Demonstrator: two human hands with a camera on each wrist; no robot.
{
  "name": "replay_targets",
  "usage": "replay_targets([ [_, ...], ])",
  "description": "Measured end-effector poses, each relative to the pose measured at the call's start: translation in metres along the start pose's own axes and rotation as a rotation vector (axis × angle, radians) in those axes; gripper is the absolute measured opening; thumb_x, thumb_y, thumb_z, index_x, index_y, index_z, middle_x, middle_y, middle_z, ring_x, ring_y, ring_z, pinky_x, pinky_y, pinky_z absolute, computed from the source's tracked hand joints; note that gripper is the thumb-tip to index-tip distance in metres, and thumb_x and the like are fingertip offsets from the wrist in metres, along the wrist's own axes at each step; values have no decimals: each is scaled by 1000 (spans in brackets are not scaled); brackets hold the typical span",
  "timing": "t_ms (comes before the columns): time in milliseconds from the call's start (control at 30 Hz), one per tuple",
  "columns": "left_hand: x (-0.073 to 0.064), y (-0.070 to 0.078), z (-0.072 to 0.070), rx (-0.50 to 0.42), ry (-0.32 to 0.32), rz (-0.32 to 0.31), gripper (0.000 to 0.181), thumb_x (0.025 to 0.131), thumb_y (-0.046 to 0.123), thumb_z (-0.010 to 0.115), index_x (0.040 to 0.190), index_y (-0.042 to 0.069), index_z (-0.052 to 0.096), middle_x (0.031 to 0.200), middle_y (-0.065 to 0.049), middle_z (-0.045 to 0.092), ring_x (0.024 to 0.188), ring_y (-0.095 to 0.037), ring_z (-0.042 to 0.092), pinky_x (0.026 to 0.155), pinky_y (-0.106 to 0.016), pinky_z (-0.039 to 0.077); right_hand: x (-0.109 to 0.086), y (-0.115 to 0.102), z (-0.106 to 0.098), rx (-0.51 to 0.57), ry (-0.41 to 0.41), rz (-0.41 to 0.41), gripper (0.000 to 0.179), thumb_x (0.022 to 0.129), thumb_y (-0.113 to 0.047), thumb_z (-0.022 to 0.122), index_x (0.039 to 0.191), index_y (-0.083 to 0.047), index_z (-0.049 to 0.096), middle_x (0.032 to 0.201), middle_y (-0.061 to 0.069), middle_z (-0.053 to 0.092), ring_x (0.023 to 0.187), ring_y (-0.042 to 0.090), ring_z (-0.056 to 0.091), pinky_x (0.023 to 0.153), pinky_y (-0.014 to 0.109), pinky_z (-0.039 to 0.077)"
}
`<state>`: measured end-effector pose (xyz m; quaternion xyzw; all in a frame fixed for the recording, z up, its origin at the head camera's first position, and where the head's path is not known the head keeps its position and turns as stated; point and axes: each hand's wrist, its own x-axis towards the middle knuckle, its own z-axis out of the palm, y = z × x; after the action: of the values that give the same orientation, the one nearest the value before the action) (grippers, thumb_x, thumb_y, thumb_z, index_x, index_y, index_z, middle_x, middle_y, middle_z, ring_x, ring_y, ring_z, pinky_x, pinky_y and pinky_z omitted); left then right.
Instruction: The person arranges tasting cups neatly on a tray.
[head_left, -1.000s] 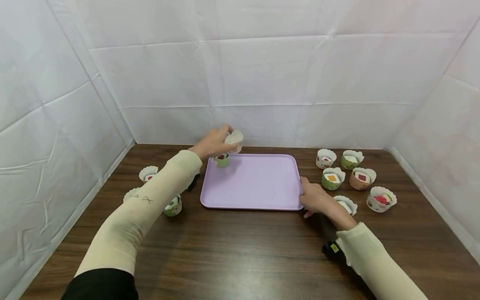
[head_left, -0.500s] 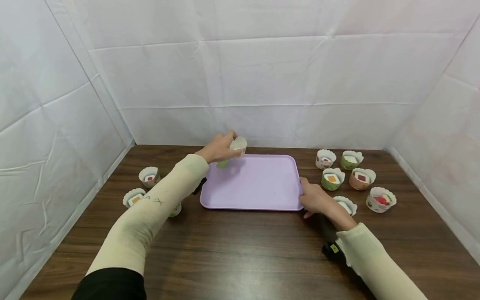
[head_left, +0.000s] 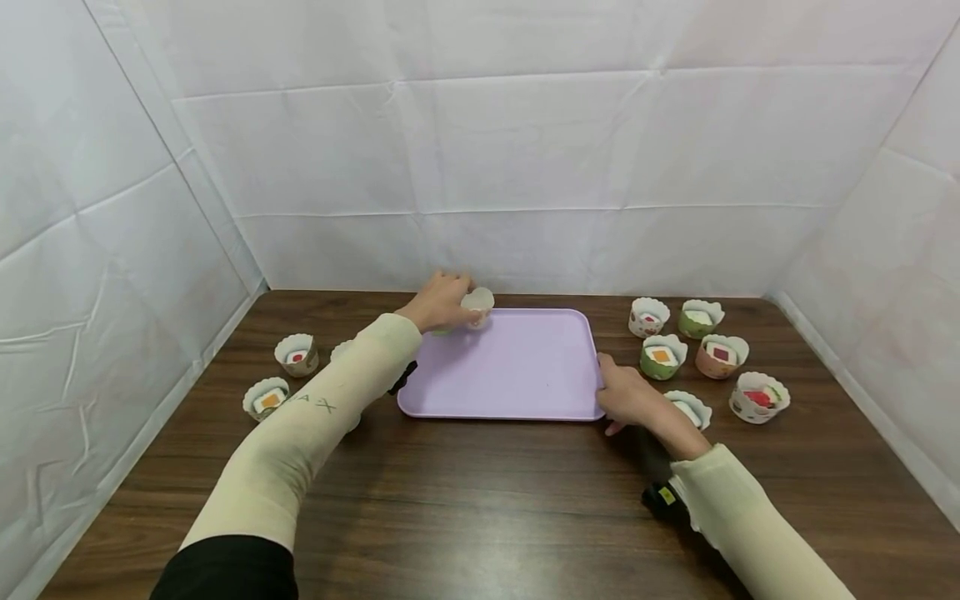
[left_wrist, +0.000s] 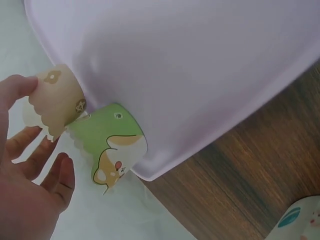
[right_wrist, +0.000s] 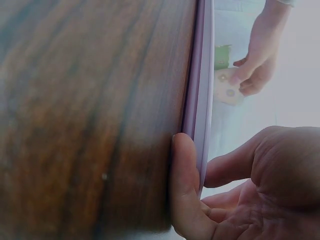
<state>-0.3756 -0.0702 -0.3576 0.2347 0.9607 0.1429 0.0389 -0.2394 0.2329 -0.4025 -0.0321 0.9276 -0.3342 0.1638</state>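
Observation:
My left hand [head_left: 441, 303] pinches a cream paper baking cup [head_left: 481, 302] by its scalloped rim, at the back left of a lilac tray [head_left: 517, 367]. Beside it, in the left wrist view, a green paper baking cup [left_wrist: 112, 137] with a dog print stands on the tray's corner; in the head view my hand nearly hides it. From the frames, the cream cup is at the tray's surface or just above it; I cannot tell which. At the tray's right edge, my right hand [head_left: 630, 396] grips the rim between thumb and fingers.
Several filled paper cups, among them a green one [head_left: 663, 357] and a white one [head_left: 759, 397], stand right of the tray. Others, including a brown one [head_left: 297, 356], stand at the left, partly behind my left sleeve. White sheeting [head_left: 525, 183] walls the wooden table [head_left: 480, 500].
My left hand has moved right and down with the cream cup, towards the tray's surface, covering more of the green cup. My right hand has stayed on the tray's edge.

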Motion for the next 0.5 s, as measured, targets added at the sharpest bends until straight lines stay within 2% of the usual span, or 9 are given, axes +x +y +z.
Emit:
replay_targets([
  [267, 1, 3, 4, 68, -28, -7, 58, 96, 35, 71, 141, 2, 57, 140, -16, 61, 123, -34, 51, 107, -45, 46, 1, -1, 1, -5, -1, -4, 70, 95, 4, 38, 159, 11, 12, 137, 44, 45, 67, 25, 65, 52, 34, 64],
  [500, 0, 5, 4, 88, -16, 0, 54, 94, 33, 72, 135, 0, 59, 131, -17, 65, 118, -34, 52, 103, -46, 47, 2, -2, 1, -17, -1, -10, 69, 95, 3, 39, 159, 12, 12, 135, 43, 48, 65, 24, 65, 51, 34, 64],
])
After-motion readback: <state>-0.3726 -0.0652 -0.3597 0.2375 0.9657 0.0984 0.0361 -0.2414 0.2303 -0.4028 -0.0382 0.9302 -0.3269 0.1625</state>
